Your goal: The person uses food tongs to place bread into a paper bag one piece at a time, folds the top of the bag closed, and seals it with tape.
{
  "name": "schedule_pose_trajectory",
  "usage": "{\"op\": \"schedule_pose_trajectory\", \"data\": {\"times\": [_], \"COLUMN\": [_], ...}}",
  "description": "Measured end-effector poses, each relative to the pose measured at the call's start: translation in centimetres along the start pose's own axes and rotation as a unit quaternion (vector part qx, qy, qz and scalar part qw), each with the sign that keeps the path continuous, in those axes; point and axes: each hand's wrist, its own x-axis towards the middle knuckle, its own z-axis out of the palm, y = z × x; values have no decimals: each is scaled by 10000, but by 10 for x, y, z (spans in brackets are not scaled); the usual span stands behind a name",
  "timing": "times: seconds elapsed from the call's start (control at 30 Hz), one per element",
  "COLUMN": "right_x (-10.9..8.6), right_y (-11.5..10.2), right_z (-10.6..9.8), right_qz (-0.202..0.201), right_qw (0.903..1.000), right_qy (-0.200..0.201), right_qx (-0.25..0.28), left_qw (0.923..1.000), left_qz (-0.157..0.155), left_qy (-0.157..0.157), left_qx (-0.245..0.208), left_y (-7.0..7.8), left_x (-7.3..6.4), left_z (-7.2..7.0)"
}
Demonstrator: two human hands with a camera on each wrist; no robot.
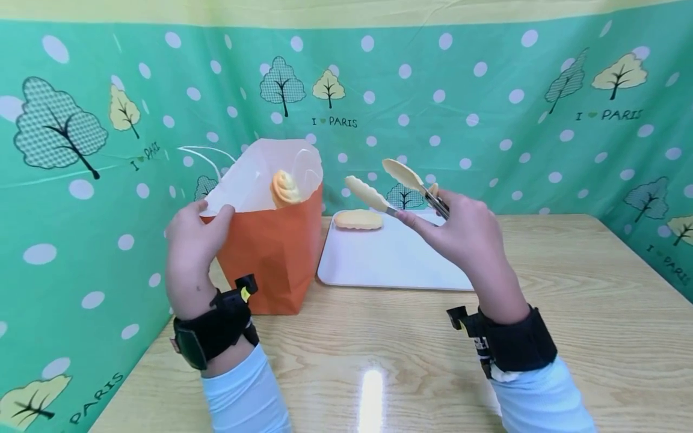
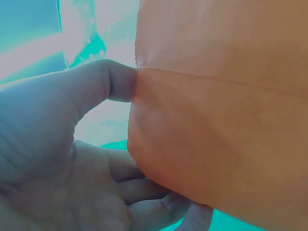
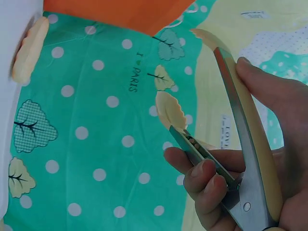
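Note:
At the left stands an orange paper bag [image 1: 265, 258] with a white inside and white string handles. My left hand [image 1: 189, 252] grips its near left rim, the thumb [image 2: 120, 82] at the paper's edge in the left wrist view. A swirled, cream-coloured pastry [image 1: 284, 189] shows inside the bag's mouth, its lower part hidden by the front wall. My right hand [image 1: 465, 234] holds metal tongs with beige tips [image 1: 402, 173] raised above the tray. The tongs' two arms are spread, with nothing between the tips. An oblong bread roll [image 1: 358, 220] lies at the tray's far left.
The white tray [image 1: 395, 261] sits on the wooden table [image 1: 411, 343], just right of the bag. A green curtain [image 1: 460, 78] with dots and trees hangs behind and along both sides.

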Motion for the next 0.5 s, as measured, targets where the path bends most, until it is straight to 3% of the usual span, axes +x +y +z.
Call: {"op": "schedule_pose_trajectory", "data": {"times": [0.17,0.5], "right_x": [6,10], "right_y": [9,21], "right_z": [9,32], "right_qz": [68,57], "right_qw": [9992,9952], "right_qy": [-315,-748], "right_qx": [-230,-634], "left_qw": [9999,9993], "left_qz": [-123,261], "left_qy": [40,161], "left_qx": [-67,203], "left_y": [-8,0], "left_x": [4,0], "left_z": [-3,1]}}
